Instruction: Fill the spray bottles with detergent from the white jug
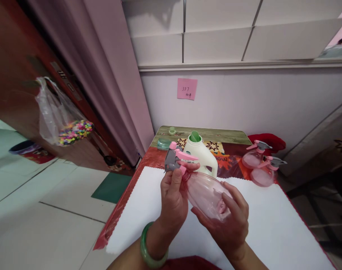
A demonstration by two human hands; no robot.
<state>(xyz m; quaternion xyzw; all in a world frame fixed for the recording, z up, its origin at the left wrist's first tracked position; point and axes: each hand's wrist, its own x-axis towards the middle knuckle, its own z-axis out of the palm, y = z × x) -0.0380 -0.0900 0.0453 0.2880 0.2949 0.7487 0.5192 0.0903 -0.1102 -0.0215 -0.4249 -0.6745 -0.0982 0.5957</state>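
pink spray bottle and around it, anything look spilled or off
No spill or damage stands out. The pink spray bottle is tilted, held by the left hand and right hand. Slightly odd: the white jug behind stands open, its green spout exposed.

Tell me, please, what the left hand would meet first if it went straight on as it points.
Beyond the spray bottle it holds, the left hand would probably meet the white jug first, though depth is unclear.

Spray bottle — smooth, glossy plastic
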